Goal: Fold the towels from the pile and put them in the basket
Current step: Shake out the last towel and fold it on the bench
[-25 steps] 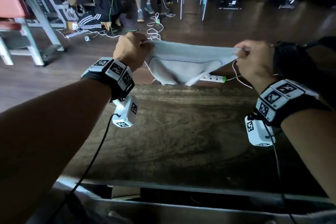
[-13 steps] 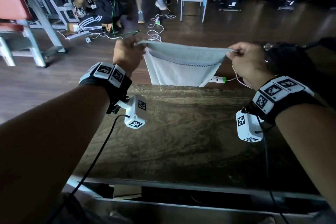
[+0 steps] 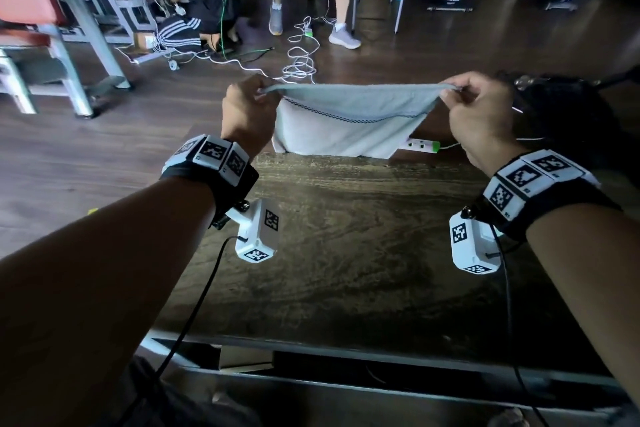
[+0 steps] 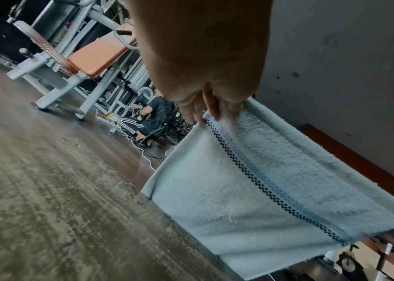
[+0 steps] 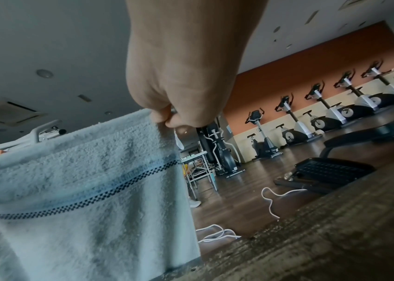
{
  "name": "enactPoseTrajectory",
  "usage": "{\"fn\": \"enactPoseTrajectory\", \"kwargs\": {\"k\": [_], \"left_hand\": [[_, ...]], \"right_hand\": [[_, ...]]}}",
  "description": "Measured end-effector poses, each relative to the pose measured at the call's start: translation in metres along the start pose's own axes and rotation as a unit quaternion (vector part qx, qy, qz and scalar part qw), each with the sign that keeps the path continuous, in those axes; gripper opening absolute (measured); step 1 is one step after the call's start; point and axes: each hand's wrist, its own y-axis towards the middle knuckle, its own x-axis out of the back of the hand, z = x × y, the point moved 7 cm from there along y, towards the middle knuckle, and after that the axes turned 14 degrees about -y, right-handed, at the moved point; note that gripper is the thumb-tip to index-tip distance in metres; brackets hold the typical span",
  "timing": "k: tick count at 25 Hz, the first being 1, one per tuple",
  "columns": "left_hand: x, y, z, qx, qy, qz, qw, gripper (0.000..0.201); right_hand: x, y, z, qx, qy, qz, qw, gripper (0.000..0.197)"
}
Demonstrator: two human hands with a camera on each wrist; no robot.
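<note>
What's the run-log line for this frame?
step: spreading towel | left hand: pinches towel corner | right hand: pinches other corner | towel: hangs past table far edge

- A pale grey-blue terry towel (image 3: pixel 346 121) with a narrow dark checkered stripe running across it hangs in the upper middle of the head view, its top edge stretched flat between two pinched corners.
- The cloth drops from that edge beyond the far edge of the table; its lower part is hidden behind the tabletop.
- In the left wrist view it fills the lower right of the frame, in the right wrist view the lower left, the stripe sagging slightly.
</note>
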Motion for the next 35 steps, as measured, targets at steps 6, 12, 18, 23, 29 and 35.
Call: {"fn": "enactPoseTrajectory", "kwargs": {"k": [6, 12, 18, 23, 29, 35], "left_hand": [[-0.002, -0.017, -0.011, 0.009, -0.004, 0.045, 0.999, 0.013], [0.021, -0.078, -0.020, -0.032, 0.091, 0.186, 0.978, 0.013], [0.038, -0.141, -0.026, 0.010, 0.137, 0.291, 0.947, 0.023], [0.056, -0.188, -0.037, 0.092, 0.159, 0.394, 0.900, 0.022], [0.075, -0.230, -0.058, 0.133, 0.085, 0.402, 0.902, 0.012], [0.098, -0.263, -0.069, 0.217, 0.069, 0.400, 0.888, 0.014]], "right_hand": [[0.030, -0.021, -0.002, 0.040, -0.010, 0.025, 0.999, 0.013], [0.051, -0.076, -0.021, 0.094, -0.063, 0.126, 0.986, 0.011], [0.087, -0.146, -0.029, 0.077, -0.082, 0.277, 0.954, 0.024], [0.115, -0.201, -0.028, -0.008, -0.125, 0.427, 0.896, 0.011], [0.136, -0.239, -0.019, -0.028, -0.180, 0.474, 0.862, 0.016], [0.146, -0.282, 0.004, -0.080, -0.187, 0.572, 0.795, 0.028]]}}
